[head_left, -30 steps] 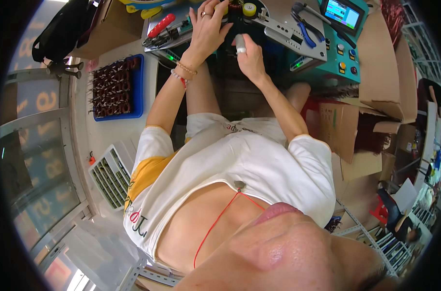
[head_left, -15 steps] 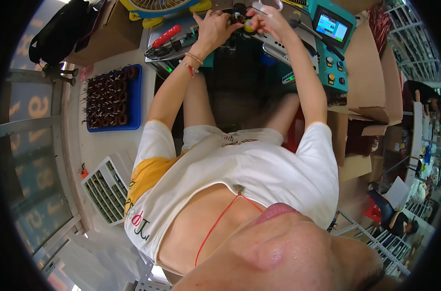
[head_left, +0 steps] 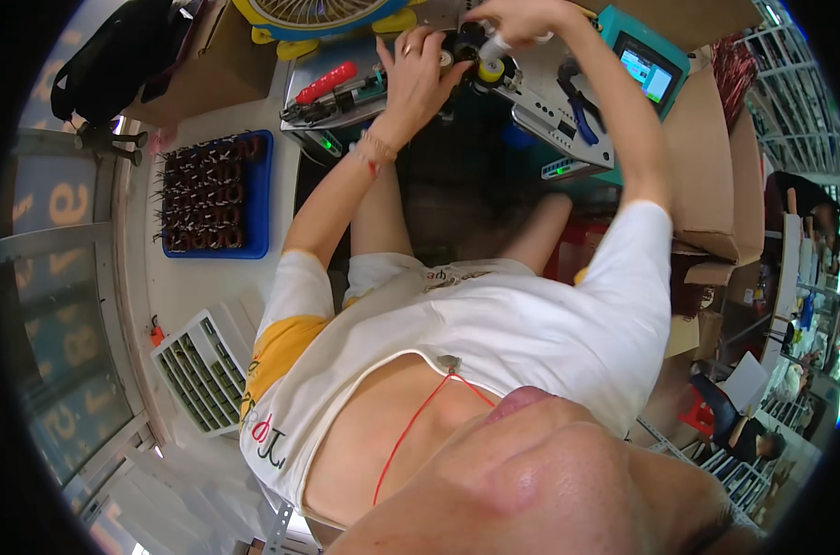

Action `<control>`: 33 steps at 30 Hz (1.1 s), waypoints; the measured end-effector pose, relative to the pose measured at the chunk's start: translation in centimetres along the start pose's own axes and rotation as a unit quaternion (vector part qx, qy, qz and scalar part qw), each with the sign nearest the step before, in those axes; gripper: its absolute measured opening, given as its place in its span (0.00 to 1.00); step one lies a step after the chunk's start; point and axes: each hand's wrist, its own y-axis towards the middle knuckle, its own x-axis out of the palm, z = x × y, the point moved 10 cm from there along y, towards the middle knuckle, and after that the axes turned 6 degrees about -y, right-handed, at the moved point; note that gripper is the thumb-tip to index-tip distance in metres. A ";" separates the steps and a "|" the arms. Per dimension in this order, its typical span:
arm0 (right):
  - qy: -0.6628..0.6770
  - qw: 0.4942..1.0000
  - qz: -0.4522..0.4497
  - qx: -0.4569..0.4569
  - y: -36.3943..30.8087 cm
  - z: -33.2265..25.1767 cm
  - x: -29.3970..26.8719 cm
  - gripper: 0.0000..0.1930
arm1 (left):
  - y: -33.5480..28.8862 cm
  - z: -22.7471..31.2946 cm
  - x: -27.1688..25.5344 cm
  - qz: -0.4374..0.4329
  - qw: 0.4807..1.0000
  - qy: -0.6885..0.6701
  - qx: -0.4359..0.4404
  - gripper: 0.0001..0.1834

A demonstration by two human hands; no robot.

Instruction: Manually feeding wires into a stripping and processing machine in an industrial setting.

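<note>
My left hand (head_left: pixel 418 81) reaches up to the winding machine's head, a cluster of dark rollers (head_left: pixel 468 41). Its thumb and fingers are apart, touching dark parts there; whether a small coil lies between them is hidden. Over the same rollers, from the right, comes my right hand (head_left: pixel 523 20). Its index finger stretches left, and a white-covered fingertip points down at a yellow-and-white roller (head_left: pixel 490 71). I make out nothing held in it.
Left stands a blue tray (head_left: pixel 262 199) of wire-wound ring coils, with a slotted white tray (head_left: pixel 218 375) nearer. Red-handled clamp (head_left: pixel 327 81) and pliers (head_left: pixel 582 116) lie on the machine. A teal control box with screen (head_left: pixel 646 69) and a cardboard box (head_left: pixel 716 176) are right.
My right hand has moved up and slightly left over the rollers, its elbow swinging outward right. The pliers now show below my right forearm. My left hand has shifted slightly right and down.
</note>
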 end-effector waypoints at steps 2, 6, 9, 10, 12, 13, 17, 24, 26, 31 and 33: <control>-0.078 0.996 0.010 0.039 -6.8 -0.7 -0.2 0.35 | -2.7 1.2 -2.8 0.025 0.996 -0.079 0.032 0.19; 0.206 0.975 0.035 -0.070 -15.8 0.0 5.7 0.23 | -11.3 -2.2 4.6 -0.074 0.889 -0.328 -0.310 0.16; 0.156 0.977 0.076 -0.124 -19.0 -1.2 11.0 0.19 | -11.3 -4.8 10.5 -0.149 0.885 -0.287 -0.334 0.25; 0.174 0.981 0.030 -0.081 -18.6 -1.6 12.8 0.18 | -12.6 -7.7 12.3 -0.170 0.870 -0.315 -0.341 0.27; 0.209 0.975 0.010 -0.082 -19.7 -1.7 15.1 0.19 | -11.6 -7.6 12.5 -0.141 0.872 -0.339 -0.323 0.25; 0.213 0.974 0.013 -0.082 -20.2 -1.3 16.1 0.19 | -10.0 -6.1 11.2 -0.127 0.893 -0.338 -0.267 0.17; 0.297 0.949 0.090 -0.059 -21.9 1.2 18.1 0.16 | -11.1 -1.2 9.6 -0.210 0.875 -0.299 -0.317 0.19; 0.239 0.960 0.102 -0.101 -19.1 -1.6 16.5 0.15 | -2.3 -1.2 10.7 -0.206 0.198 -0.733 -0.617 0.12; 0.203 0.954 0.163 -0.146 -18.2 -2.8 13.7 0.15 | -1.9 -0.9 10.0 -0.210 0.315 -0.705 -0.600 0.14; 0.162 0.895 0.411 -0.060 -14.9 -2.9 5.6 0.23 | 2.2 -1.3 -0.9 -0.099 0.965 -0.197 -0.140 0.15; -0.026 0.846 0.520 -0.116 -13.7 -4.8 3.1 0.26 | 3.1 1.5 -1.8 -0.061 0.995 -0.030 0.076 0.21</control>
